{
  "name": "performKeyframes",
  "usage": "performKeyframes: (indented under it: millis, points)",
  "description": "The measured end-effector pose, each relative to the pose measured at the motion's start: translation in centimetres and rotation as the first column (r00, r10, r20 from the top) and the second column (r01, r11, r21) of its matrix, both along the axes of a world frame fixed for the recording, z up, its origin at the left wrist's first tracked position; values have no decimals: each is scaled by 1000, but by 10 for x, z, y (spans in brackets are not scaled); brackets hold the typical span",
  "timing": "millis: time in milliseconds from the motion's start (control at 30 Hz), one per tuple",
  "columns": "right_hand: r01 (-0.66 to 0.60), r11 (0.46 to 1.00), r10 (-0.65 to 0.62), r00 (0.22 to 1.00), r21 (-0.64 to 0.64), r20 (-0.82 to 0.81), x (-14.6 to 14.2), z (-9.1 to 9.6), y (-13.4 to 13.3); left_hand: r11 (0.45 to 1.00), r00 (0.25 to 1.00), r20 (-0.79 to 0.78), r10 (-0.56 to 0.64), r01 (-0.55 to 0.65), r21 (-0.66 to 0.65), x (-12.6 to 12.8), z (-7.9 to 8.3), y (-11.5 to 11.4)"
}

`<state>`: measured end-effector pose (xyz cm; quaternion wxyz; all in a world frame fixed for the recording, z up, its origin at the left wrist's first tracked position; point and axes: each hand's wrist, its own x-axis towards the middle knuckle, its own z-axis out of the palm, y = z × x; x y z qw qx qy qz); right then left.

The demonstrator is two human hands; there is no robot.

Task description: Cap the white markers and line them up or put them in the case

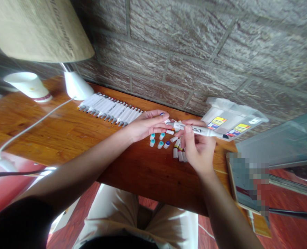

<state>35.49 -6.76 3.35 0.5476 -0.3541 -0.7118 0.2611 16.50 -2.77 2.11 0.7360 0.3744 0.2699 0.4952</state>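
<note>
A white marker (201, 130) is held over a wooden table (143, 164), with a small blue-ended cap (166, 120) pinched at its left tip.
From the left, a paper cup (30, 89) and a lamp (77, 88) are seen, then a row of markers (109, 109) laid side by side. The cap is gripped narrowly between the thumb and fingers of the left hand (145, 125); whether it is seated on the tip cannot be told. Below, loose caps (160, 145) are scattered, some with turquoise ends. The marker's barrel is grasped by the right hand (200, 148), its dark right end left exposed. Behind that hand, a clear plastic box (230, 117) is placed by the stone wall (148, 58).
</note>
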Motion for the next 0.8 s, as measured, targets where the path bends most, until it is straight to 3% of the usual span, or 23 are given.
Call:
performKeyframes:
  millis: [600,800]
  points:
    - [49,999,-49,999,-3,-24,2,1,-4,1000,1000,-18,-9,9,-3,-4,-1,2]
    - [124,992,-122,990,27,-74,1,-1,-2,1000,999,-25,-19,20,11,-3,-1,2]
